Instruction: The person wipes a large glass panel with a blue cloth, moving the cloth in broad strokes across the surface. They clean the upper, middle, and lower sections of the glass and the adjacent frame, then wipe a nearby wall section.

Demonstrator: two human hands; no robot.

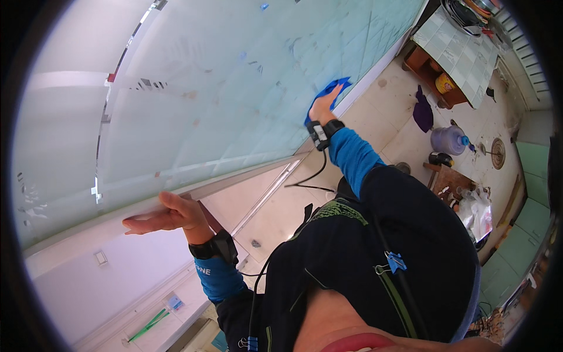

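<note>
A large frosted glass panel (220, 97) with a pale frame (369, 75) spans the upper left. My right hand (324, 104) presses a blue cloth (315, 107) against the glass near that frame. At the lower edge of the panel is my left hand (165, 215), its thumb apart from the fingers and nothing held in it. The thumb overlaps the frame there; whether it touches is hard to tell. Dark bands with small devices circle both wrists, and a thin black cable (324, 165) trails from the right one.
On the tiled floor to the right are a dark purple cloth (422, 110), a large water bottle (447, 141) and a low wooden table (455, 181) with plastic bags. A tile-topped stand (457, 55) is beyond. Metal door tracks (266, 197) cross the floor; a light switch (101, 258) marks the left wall.
</note>
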